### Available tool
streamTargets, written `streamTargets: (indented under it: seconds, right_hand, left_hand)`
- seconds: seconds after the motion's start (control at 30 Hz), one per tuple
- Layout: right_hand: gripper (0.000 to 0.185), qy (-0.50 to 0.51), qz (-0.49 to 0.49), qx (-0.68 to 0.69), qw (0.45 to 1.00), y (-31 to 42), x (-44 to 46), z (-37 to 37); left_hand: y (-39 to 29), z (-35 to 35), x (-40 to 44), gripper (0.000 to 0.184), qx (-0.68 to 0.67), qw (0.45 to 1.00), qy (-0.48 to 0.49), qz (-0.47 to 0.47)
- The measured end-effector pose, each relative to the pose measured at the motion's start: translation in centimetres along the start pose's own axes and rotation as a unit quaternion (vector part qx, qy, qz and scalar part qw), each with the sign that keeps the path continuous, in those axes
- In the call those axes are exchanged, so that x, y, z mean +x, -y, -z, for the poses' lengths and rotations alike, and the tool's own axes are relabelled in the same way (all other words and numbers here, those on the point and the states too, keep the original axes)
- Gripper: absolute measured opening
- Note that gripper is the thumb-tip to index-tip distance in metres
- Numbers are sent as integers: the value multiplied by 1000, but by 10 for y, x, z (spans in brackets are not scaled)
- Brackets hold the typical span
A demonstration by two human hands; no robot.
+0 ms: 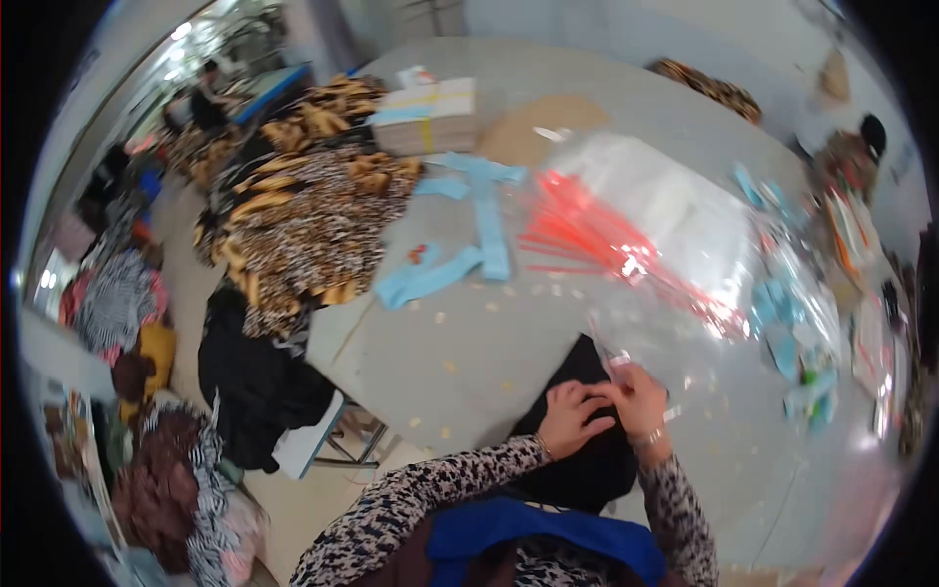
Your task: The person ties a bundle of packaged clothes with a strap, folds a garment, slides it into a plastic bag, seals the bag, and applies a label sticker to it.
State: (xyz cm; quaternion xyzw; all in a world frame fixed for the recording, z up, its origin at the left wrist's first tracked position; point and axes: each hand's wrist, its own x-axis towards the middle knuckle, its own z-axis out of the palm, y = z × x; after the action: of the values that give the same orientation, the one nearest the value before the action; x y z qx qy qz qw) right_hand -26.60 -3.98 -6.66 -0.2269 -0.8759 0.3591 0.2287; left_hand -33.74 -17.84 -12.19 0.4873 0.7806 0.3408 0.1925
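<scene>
Black cloth (579,481) lies over the table's near edge and against my front, with a dark corner reaching up past my hands. My left hand (575,423) is on this cloth, fingers bent and closed, its fingertips meeting the other hand. My right hand (640,403) is closed in a pinch just right of it. A thin, pale, partly see-through thing (604,350) sticks up from the right fingers; blur hides its kind. What lies between the touching fingertips is hidden.
Red plastic strips (587,230) and clear plastic bags (675,196) lie ahead on the grey table (460,352). Light-blue strips (492,225), a bundled stack (427,117) and leopard-print fabric (313,205) are to the left. Blue scraps (778,313) lie right. Other people work farther off.
</scene>
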Motion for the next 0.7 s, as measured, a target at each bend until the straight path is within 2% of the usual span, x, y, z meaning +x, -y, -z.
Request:
streamTargets:
  seconds: [0.07,0.1,0.17,0.2,0.3,0.4,0.43,0.53,0.57,0.63,0.67,0.7]
  right_hand:
    - [16,24,7,42,999,-11,-17,-5]
    - [16,21,20,64,998,-7,-25,-6]
    - [15,13,38,95,995,17,-40,-6]
    - [15,34,-23,117,992,19,-46,-6]
    - [22,120,-206,162,958,34,-59,2]
    - [19,44,-78,160,983,44,-66,-8]
    - [20,24,-38,100,994,46,-68,-10]
    - [21,-23,-46,52,997,63,-68,-1]
    - [21,-1,-72,20,997,77,-67,8]
    - [20,-13,70,-92,993,64,-72,5]
    - [20,28,97,-72,992,64,-76,5]
    - [21,63,117,-54,990,64,-79,4]
  left_hand:
    - [13,-14,1,36,-218,972,-89,3]
    - [12,-24,-2,33,-362,927,-89,52]
    - [5,-2,-23,32,-367,927,-70,43]
    - [7,-3,-26,31,-374,925,-51,51]
    - [5,-4,-36,24,-513,847,-23,135]
    - [4,-4,-44,18,-538,834,-12,121]
    - [-3,5,-48,13,-541,831,-20,127]
    - [10,-3,-60,14,-559,814,-30,156]
    - [17,-7,-65,16,-567,805,-23,174]
    - [21,-7,-76,19,-558,803,-5,211]
    - [16,0,-80,20,-575,781,-3,242]
    - [17,0,-78,29,-523,826,-23,211]
